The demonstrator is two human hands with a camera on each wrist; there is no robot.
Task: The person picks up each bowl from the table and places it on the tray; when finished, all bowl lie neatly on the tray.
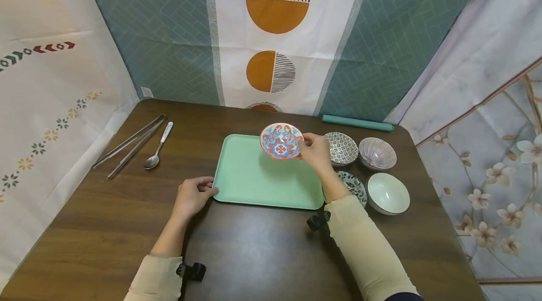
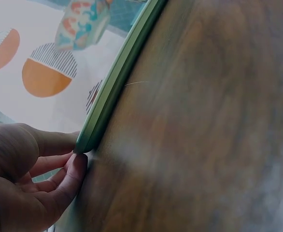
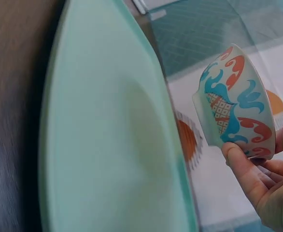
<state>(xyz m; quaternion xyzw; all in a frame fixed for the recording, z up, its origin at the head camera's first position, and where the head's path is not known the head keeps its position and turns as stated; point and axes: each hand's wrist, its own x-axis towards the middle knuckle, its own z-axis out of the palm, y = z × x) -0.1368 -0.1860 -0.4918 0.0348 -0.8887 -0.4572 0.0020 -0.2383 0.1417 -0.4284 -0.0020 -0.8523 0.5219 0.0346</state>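
Patterned bowl point(image 1: 281, 141), gripped in right hand point(image 1: 316, 153), above green tray point(image 1: 254, 188); left hand point(image 1: 193, 196) pinching tray's near-left corner; step, seemingly: placing; next move likely calls for level lowering.

The tray point(image 1: 237, 174) looks like smooth matt plastic, the held bowl point(image 1: 281, 141) glazed ceramic. The tongs point(image 1: 137, 149) look like shiny metal.

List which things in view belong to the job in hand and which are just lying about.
In use:
green tray, corner pinched by the left hand
patterned bowl, held up by the right hand

Apparently lying about:
metal tongs
spoon
teal roll
four other bowls, though possibly needed later
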